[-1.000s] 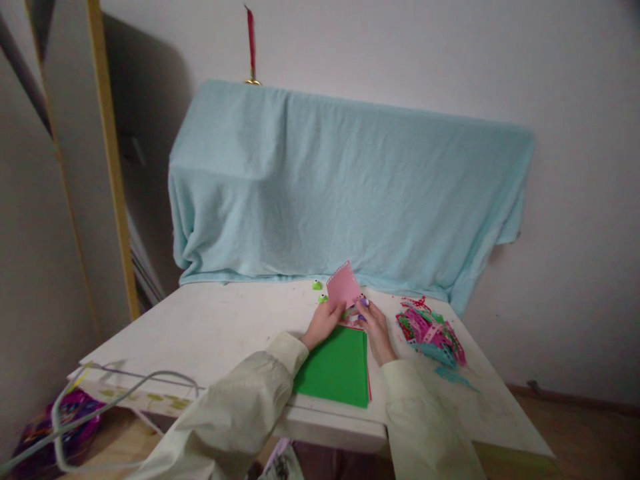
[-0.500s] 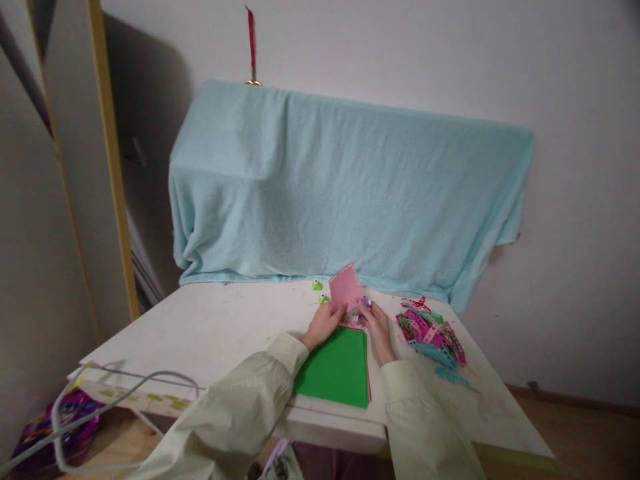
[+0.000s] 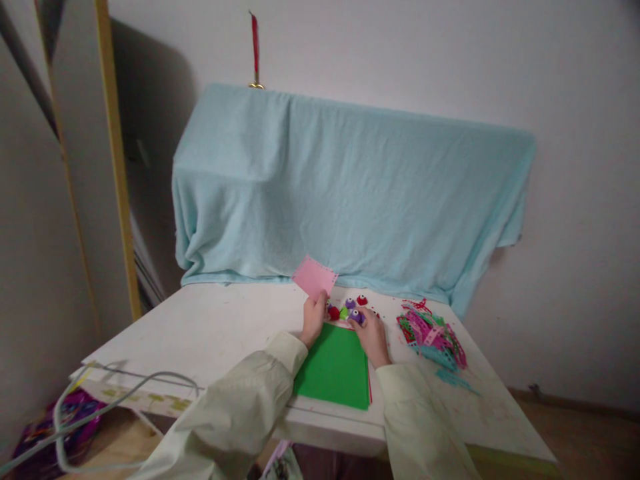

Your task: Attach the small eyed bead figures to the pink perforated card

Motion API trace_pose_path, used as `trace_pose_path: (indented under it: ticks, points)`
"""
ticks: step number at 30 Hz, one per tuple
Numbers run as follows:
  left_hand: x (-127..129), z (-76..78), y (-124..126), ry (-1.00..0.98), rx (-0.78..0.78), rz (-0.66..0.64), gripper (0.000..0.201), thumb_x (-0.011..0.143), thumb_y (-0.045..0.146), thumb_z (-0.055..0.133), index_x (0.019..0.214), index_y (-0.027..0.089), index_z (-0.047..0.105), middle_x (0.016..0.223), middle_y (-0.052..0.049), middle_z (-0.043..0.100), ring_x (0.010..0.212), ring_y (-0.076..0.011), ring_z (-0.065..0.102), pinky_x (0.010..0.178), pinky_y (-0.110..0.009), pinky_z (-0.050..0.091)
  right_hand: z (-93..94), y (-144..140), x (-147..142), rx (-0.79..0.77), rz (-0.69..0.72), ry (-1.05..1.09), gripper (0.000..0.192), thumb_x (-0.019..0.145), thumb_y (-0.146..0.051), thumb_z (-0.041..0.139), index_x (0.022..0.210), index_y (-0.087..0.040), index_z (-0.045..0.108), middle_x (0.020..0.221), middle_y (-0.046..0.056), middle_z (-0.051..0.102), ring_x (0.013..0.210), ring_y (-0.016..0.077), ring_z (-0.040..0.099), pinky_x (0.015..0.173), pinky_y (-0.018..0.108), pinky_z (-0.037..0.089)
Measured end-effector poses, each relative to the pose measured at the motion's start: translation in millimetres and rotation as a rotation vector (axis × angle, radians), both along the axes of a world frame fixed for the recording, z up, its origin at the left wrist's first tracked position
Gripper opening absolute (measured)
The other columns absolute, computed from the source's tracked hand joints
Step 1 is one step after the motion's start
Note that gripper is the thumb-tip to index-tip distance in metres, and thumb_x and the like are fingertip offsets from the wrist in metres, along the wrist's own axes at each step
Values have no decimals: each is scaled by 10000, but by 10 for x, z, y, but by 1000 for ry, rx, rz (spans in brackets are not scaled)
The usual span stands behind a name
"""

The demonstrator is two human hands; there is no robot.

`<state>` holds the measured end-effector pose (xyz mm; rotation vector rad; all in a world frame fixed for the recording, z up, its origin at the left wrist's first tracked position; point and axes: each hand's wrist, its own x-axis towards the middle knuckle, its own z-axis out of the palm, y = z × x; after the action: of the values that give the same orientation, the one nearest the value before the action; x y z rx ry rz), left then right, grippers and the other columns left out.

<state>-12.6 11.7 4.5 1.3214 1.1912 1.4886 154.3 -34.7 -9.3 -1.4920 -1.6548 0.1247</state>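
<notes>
In the head view my left hand (image 3: 313,319) pinches a square of pink paper (image 3: 313,275) by its near corner. Small cut-outs run along edges of that sheet. Thumb and fingers of my right hand (image 3: 373,335) close round a small purple paper punch (image 3: 356,316) with a round white-and-dark top. More small punches stand behind and between my hands: a purple one (image 3: 350,303), a red one (image 3: 362,300), a red one (image 3: 333,312) and a green one (image 3: 344,313). Below my hands lies a stack of coloured paper (image 3: 334,365), green on top, with a red edge showing.
A heap of punched paper strips (image 3: 433,337) in pink, red, green and blue lies to the right on the white table (image 3: 200,333). A light blue cloth (image 3: 350,187) hangs behind. Grey cable (image 3: 165,375) loops at the front left corner.
My left hand has swung the pink paper left, away from my right hand. My right hand has lowered slightly with the purple punch. Punches behind the paper have come into sight.
</notes>
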Motion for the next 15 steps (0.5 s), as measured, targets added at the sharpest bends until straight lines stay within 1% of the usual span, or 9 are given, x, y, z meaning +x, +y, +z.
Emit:
trace_pose_path:
  ticks: [5, 12, 15]
  points:
    - [14, -13, 7, -25, -16, -43, 502, 833, 558, 390, 506, 185, 469, 389, 21, 441, 390, -116, 444, 442, -227, 348, -26, 10, 20, -34, -10, -33, 293, 769, -289, 621, 1056, -234, 631, 998, 71, 688, 888, 233, 635, 800, 340, 465]
    - [25, -13, 7, -18, -17, -54, 484, 833, 555, 399, 555, 175, 512, 400, 21, 457, 394, -118, 453, 433, -226, 341, -47, 12, 16, -56, -38, -60, 279, 771, -292, 610, 1047, -251, 623, 984, 54, 697, 852, 229, 645, 744, 315, 468]
    - [22, -5, 2, -27, -20, -44, 486, 833, 556, 405, 555, 172, 514, 396, 23, 449, 395, -115, 449, 438, -225, 348, -45, 2, 14, -53, -35, -65, 273, 772, -283, 613, 1042, -246, 614, 984, 56, 693, 865, 228, 644, 764, 315, 465]
